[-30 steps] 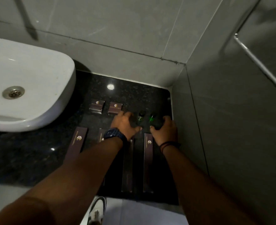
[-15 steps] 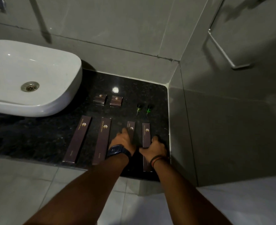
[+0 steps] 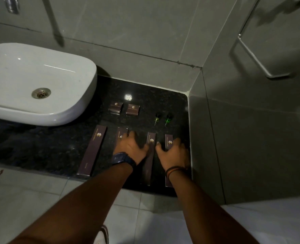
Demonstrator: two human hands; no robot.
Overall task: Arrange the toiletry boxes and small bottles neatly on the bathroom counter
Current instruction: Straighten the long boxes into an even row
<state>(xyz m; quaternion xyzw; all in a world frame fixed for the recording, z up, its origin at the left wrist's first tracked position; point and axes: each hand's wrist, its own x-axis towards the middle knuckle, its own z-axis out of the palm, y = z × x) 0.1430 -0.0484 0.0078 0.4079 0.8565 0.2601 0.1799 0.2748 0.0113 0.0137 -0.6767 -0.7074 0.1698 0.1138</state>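
- Left hand (image 3: 130, 147) lies flat on a long maroon cardboard box (image 3: 121, 136); right hand (image 3: 174, 152) on another (image 3: 168, 142), neither gripping.
- A push could slide those boxes off the black granite bench (image 3: 48, 150) edge.
- Small green bottles (image 3: 163, 118) behind could topple.

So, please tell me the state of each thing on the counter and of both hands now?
Four long boxes: flat, side by side.
Two small boxes: flat, side by side.
Two small bottles: side by side, untouched.
Left hand: open, on the second long box.
Right hand: open, on the rightmost long box.
Sink: empty.
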